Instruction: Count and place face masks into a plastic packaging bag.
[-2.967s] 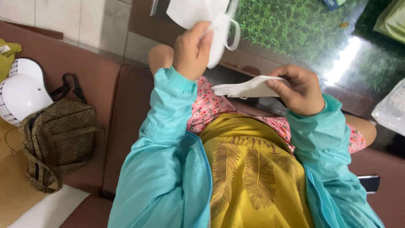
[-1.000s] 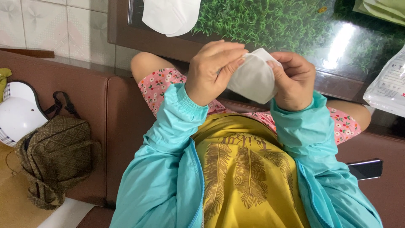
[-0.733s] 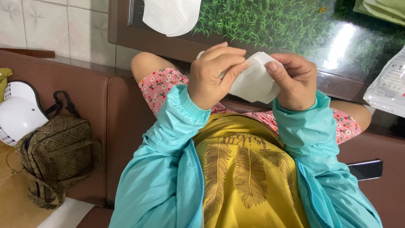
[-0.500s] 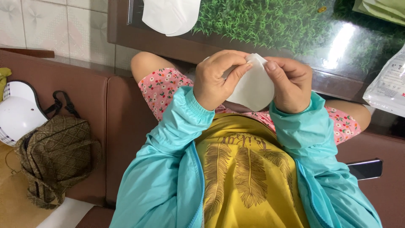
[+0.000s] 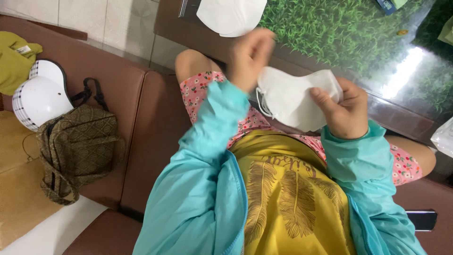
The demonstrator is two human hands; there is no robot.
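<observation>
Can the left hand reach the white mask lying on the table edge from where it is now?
Probably yes: the left hand is raised just below the white mask on the table, with nothing between them.

Inventory, by kind and count:

- White face masks — two: one face mask (image 5: 295, 97) held in the right hand, a second mask (image 5: 231, 16) lying on the glass-topped table (image 5: 377, 61).
- Hands — two: left hand (image 5: 250, 56), blurred, and right hand (image 5: 344, 111).
- Bags — one olive woven bag (image 5: 78, 146) on the brown sofa (image 5: 146, 137).
- Helmets — one white helmet (image 5: 40, 99) beside the bag.
- Green cloths — one green cloth (image 5: 16, 59), bunched at the far left.
- Phones — one dark phone (image 5: 421, 220) by the right sleeve.
- Clear plastic packets — one plastic packet (image 5: 443, 137), cut by the right edge.
</observation>
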